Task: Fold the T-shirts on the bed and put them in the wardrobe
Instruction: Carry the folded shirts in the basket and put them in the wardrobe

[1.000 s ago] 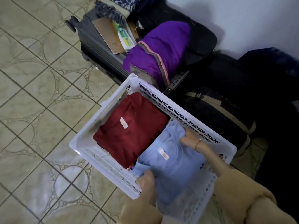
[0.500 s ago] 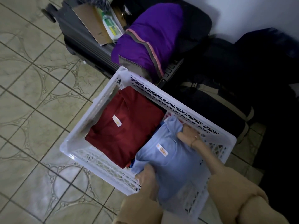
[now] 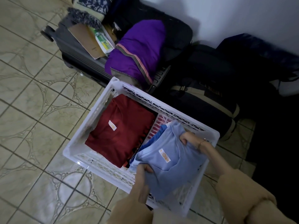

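The left hand [image 3: 142, 177] pinches the near left edge of a folded light blue T-shirt [image 3: 171, 164], thumb on top and fingers curled under the cloth. The right hand [image 3: 189, 139] grips the far right edge of the same shirt, fingers curled over the fold; a thin bracelet circles that wrist. Both arms wear tan sleeves [image 3: 239, 191].

The shirt is a soft, smooth knit folded to a rough rectangle, held just above the right half of a white plastic basket [image 3: 90, 126]. Its long axis runs from the basket's far wall toward the person, tilted a little to the right, the far corner pointing up toward the lattice wall. A small white neck label [image 3: 165, 156] with orange print lies on top, slanted along the same line. Under the shirt's left edge a darker blue garment [image 3: 161, 131] shows as a thin strip.

In the basket's left half lies a folded dark red T-shirt [image 3: 123, 130], flat, matte, also bearing a small white label. The basket is rectangular with open lattice walls and stands on a glossy tiled floor [image 3: 32, 110] patterned with circles. Just beyond it a purple padded bundle [image 3: 139, 50] with grey and pink trim rests on a dark ribbed suitcase [image 3: 77, 59], and dark bags [image 3: 210, 110] sit along the white wall
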### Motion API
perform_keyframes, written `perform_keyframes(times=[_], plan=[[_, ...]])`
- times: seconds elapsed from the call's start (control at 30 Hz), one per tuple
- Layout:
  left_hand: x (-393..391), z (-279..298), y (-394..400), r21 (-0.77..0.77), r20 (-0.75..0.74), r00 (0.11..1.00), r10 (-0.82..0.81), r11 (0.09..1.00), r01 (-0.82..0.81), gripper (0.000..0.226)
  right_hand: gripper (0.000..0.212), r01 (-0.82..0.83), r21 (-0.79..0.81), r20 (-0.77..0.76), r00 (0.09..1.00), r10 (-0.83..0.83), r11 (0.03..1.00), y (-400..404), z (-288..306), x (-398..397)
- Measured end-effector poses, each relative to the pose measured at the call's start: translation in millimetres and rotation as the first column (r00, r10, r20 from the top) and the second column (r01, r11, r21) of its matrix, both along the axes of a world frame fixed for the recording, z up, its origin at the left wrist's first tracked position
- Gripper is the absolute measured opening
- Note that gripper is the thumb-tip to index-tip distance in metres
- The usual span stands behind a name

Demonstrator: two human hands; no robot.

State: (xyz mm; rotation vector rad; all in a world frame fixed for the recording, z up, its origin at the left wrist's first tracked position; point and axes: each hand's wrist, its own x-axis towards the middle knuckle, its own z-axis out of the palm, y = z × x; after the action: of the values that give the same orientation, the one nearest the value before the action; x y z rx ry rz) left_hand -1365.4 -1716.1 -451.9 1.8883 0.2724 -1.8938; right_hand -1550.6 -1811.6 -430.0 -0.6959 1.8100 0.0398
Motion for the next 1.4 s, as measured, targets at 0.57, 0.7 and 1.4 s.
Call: perform_keyframes(times=[0.57, 0.7, 1.4], plan=[[-16.2, 255.0, -12.2, -0.300, 0.123, 0.938, -0.325, 0.888, 0.348, 0.018, 0.021, 0.606, -0.079, 0.434, 0.736, -0.520, 0.791, 106.6, 230.3, -58.5], [-37.3, 333.2, 3.0, -0.420, 0.053, 0.910, -0.411, 0.818, 0.393, 0.019, 0.032, 0.709, -0.205, 0.471, 0.676, -0.567, 0.675, 141.1, 294.6, -79.9], [-76.6, 493.0, 117.0, -0.649, 0.285, 0.490, -0.824, 0.210, 0.731, 0.033, 0.022, 0.834, -0.477, 0.562, 0.532, -0.634, 0.277, 389.7, 468.1, -64.7]])
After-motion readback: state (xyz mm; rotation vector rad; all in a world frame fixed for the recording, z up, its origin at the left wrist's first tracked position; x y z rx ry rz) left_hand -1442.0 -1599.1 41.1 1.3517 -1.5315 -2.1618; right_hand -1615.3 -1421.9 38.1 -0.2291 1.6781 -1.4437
